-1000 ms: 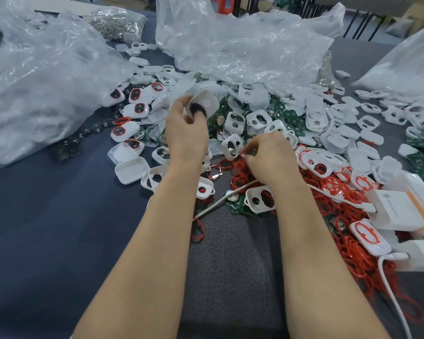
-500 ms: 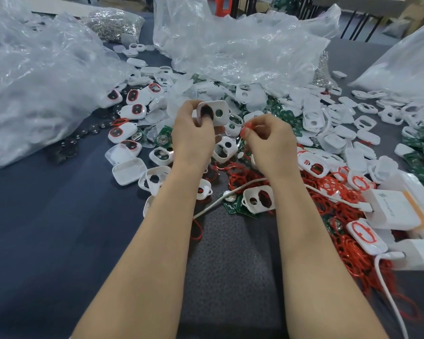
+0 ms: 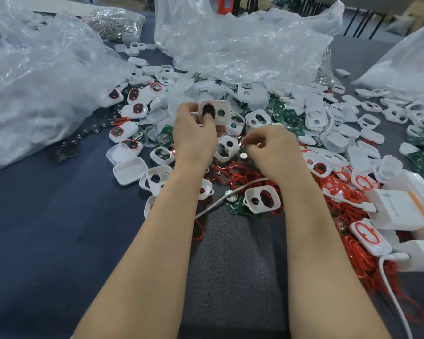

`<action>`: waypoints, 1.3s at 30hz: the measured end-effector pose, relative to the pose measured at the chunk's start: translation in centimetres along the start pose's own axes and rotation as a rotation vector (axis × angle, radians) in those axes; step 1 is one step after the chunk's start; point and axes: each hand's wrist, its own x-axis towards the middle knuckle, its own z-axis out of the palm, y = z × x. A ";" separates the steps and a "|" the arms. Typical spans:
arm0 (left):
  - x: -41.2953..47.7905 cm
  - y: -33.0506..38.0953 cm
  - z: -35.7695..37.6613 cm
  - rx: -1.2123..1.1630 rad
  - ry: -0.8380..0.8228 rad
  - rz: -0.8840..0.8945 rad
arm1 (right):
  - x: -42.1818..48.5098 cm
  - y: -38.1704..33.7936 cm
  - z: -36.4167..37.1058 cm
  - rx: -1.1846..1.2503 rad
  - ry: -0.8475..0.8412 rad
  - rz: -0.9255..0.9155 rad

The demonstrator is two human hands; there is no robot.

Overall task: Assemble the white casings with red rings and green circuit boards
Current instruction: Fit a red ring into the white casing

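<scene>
Two hands are being held out over the table (image 3: 34,228), and one white casing (image 3: 222,113) is being kept raised above the heap. Loose casings (image 3: 338,140), red rings (image 3: 240,177) and green circuit boards (image 3: 291,118) are being left in piles too dense to be counted, and three clear plastic bags (image 3: 242,45) are being kept behind them. The left hand (image 3: 193,138) is being raised with its forearm stretched forward. Its grip is being closed round the casing's edge, and a fingertip is being pushed into the larger of the casing's two openings. The right hand (image 3: 274,152) is being held lower, just beside the left, over the red rings. Its fingers are being curled and its grip is being pressed together at the tips. Whether anything is being pinched there cannot be told.
</scene>
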 end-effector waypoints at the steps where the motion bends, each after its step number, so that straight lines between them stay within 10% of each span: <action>1: 0.0 0.0 0.1 0.006 -0.002 -0.002 | 0.1 0.1 0.4 -0.059 0.030 0.002; 23: -0.6 0.2 0.1 0.197 -0.030 0.130 | 0.7 1.0 1.4 -0.291 -0.102 0.135; 34: -0.5 0.1 0.3 0.176 -0.036 0.068 | 0.2 -0.7 0.5 0.648 0.206 0.106; 39: -0.6 0.2 0.6 0.164 -0.020 0.051 | 0.2 -1.7 1.8 0.595 0.279 0.023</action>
